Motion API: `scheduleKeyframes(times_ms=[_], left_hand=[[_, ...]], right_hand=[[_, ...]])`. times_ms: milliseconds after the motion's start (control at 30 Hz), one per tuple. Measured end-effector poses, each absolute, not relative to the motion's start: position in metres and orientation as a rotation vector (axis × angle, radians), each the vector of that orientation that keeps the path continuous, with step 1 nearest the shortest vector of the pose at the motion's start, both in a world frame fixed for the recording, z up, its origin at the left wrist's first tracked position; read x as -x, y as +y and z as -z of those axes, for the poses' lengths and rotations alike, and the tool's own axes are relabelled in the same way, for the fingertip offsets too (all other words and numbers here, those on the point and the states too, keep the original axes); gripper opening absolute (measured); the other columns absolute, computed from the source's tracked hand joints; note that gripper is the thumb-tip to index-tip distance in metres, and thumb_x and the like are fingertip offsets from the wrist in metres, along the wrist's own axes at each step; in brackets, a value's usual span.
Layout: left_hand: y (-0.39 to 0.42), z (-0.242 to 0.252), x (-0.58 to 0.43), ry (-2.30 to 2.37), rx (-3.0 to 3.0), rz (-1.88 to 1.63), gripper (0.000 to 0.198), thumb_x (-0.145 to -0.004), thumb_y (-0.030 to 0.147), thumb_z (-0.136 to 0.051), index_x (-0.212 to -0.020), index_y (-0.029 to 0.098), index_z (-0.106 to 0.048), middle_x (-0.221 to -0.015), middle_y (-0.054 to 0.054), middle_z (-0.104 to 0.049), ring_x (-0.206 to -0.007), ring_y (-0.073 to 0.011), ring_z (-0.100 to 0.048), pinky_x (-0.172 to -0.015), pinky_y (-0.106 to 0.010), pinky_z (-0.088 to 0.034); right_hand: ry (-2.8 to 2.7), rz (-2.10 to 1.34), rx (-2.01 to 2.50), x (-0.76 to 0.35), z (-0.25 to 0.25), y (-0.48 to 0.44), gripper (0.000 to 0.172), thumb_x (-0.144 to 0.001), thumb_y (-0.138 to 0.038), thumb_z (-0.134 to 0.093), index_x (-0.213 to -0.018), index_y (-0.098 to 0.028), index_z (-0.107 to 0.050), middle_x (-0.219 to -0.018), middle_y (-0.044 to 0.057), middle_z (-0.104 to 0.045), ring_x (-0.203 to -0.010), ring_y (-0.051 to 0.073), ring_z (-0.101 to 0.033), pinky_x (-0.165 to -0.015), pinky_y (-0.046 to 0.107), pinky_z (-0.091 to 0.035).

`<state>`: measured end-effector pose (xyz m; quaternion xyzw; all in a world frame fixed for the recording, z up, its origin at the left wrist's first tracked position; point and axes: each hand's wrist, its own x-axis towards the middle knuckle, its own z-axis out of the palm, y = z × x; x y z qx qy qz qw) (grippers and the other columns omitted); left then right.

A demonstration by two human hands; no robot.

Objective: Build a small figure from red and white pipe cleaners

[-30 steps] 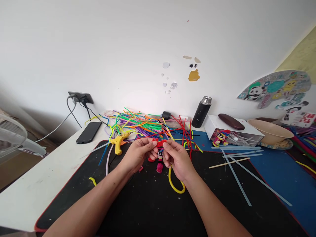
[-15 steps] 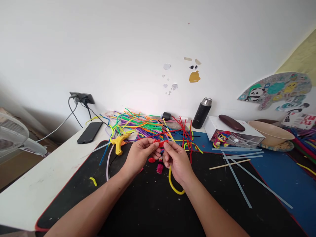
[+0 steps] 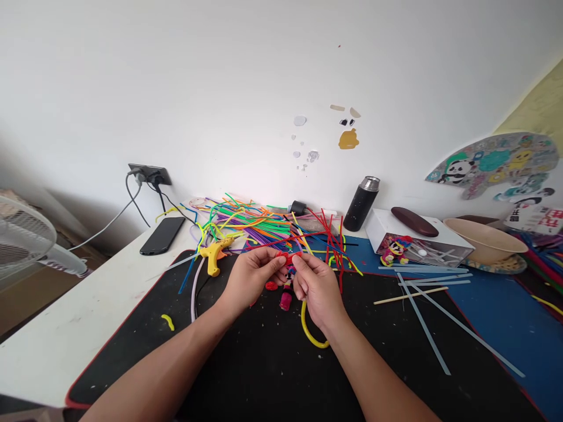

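White bench [image 3: 35, 357] carries a black red-edged mat [image 3: 272, 375]; heap of thin multicoloured fuzzy stems [image 3: 259, 224] at back. Bare left hand [image 3: 251, 276] and right hand [image 3: 319, 288] close together over mat, both pinching. Yellow plastic glue gun [image 3: 213, 258] to their left. Magenta-and-black fuzzy figure [image 3: 285, 300] partly hidden by hands. Small fuzzy red piece [image 3: 288, 257] between both hands' fingertips.

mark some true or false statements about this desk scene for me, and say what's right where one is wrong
1. The left hand and right hand pinch a small red piece. True.
2. A dark case rests on top of the white box. True.
3. The phone lies on the white box. False: the phone lies on the white table.
4. The glue gun is green. False: the glue gun is yellow.
5. The black bottle has a silver top. True.
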<state>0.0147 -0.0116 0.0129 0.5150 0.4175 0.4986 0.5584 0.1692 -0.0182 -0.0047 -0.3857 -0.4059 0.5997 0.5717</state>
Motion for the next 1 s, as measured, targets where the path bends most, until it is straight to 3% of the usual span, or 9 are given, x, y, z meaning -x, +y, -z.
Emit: scheduleKeyframes(times_ms=[133, 333, 533, 733, 833, 1000], left_hand=[[-0.013, -0.017, -0.008, 1.048, -1.371, -1.141, 0.037, -0.081, 0.053, -0.079, -0.081, 0.016, -0.073, -0.068, -0.004, -0.073, -0.058, -0.0176, -0.070, -0.057, -0.028, -0.059], [-0.012, -0.021, 0.005, 1.235, -1.873, -1.066, 0.021, -0.093, 0.031, -0.065, -0.080, 0.020, -0.077, -0.067, -0.002, -0.074, -0.059, -0.0176, -0.070, -0.059, -0.024, -0.051], [-0.007, -0.020, 0.010, 1.309, -2.206, -1.047, 0.017, -0.091, 0.025, -0.067, -0.081, 0.024, -0.081, -0.068, -0.003, -0.075, -0.061, -0.0189, -0.066, -0.059, -0.025, -0.041], [-0.006, -0.014, 0.007, 1.284, -2.109, -1.072, 0.009, -0.085, 0.024, -0.074, -0.077, 0.024, -0.077, -0.069, -0.005, -0.072, -0.064, -0.0208, -0.068, -0.066, -0.026, -0.047], [-0.007, -0.015, 0.007, 1.311, -2.064, -0.964, 0.011, -0.088, 0.025, -0.070, -0.080, 0.022, -0.077, -0.070, -0.005, -0.073, -0.067, -0.0208, -0.070, -0.066, -0.026, -0.049], [-0.007, -0.016, 0.004, 1.231, -1.730, -0.873, 0.025, -0.095, 0.038, -0.061, -0.089, 0.017, -0.074, -0.072, -0.004, -0.075, -0.064, -0.0188, -0.073, -0.063, -0.027, -0.056]], right_hand=[[-1.146, -1.276, 0.996, -0.173, 0.005, -0.018, 0.037, -0.085, -0.054, -0.077, -0.076, -0.020, -0.068, -0.042, -0.009, -0.041, -0.035, 0.009, -0.041, -0.040, 0.023, -0.031], [-1.353, -1.120, 1.128, -0.174, 0.002, -0.021, 0.035, -0.091, -0.051, -0.067, -0.075, -0.020, -0.070, -0.042, -0.007, -0.045, -0.035, 0.011, -0.042, -0.042, 0.024, -0.030], [-1.525, -0.913, 1.201, -0.174, 0.004, -0.022, 0.028, -0.094, -0.042, -0.063, -0.078, -0.023, -0.075, -0.048, -0.003, -0.054, -0.041, 0.014, -0.048, -0.048, 0.026, -0.035], [-1.657, -0.755, 1.200, -0.176, 0.010, -0.018, 0.025, -0.096, -0.036, -0.062, -0.082, -0.023, -0.078, -0.065, 0.001, -0.069, -0.058, 0.018, -0.059, -0.057, 0.027, -0.039], [-1.676, -0.760, 1.219, -0.177, 0.010, -0.019, 0.029, -0.096, -0.039, -0.061, -0.079, -0.022, -0.076, -0.063, 0.001, -0.067, -0.055, 0.017, -0.057, -0.055, 0.026, -0.037], [-1.651, -0.758, 1.284, -0.180, 0.005, -0.020, 0.036, -0.098, -0.044, -0.056, -0.077, -0.019, -0.071, -0.046, -0.005, -0.050, -0.042, 0.013, -0.046, -0.049, 0.025, -0.035]])
